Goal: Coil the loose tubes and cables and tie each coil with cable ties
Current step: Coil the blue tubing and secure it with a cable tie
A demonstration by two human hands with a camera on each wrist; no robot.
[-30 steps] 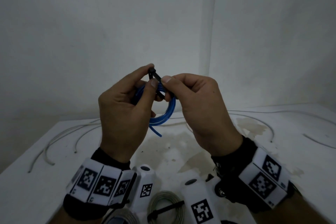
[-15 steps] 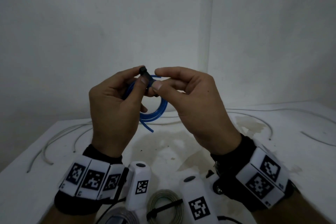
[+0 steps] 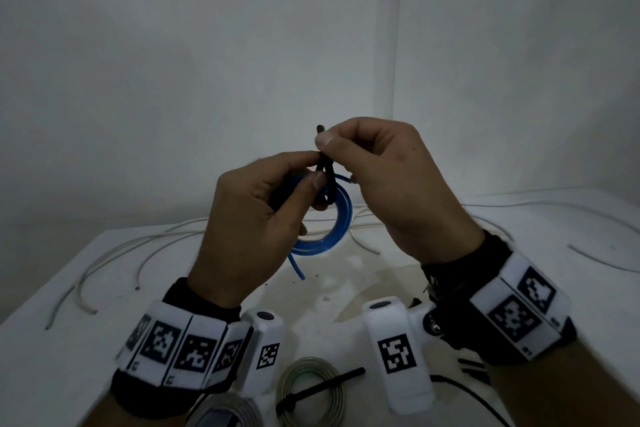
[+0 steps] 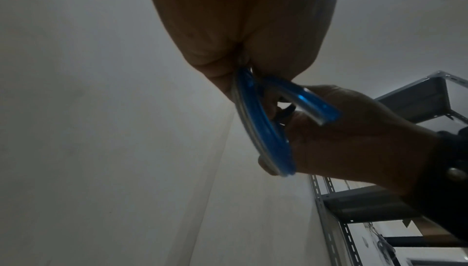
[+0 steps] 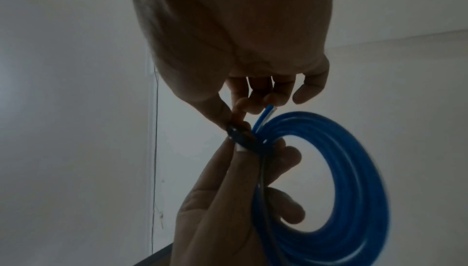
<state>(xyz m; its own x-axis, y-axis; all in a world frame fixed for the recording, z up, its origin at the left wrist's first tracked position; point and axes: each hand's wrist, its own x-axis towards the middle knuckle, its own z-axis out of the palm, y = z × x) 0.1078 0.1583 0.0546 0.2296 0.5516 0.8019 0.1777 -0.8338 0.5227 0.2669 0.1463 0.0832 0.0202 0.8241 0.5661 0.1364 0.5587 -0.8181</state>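
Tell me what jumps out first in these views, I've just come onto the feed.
The bright blue tube coil held up above the white table, with the left hand gripping it. The right hand pinches the tail of a black cable tie looped round the coil at its top. Near the bottom edge, a grey coil already tied lies on the table, and loose pale cables trail across the far side.

Coiled blue tube [image 3: 332,225] held upright, black cable tie [image 3: 326,180] looped around
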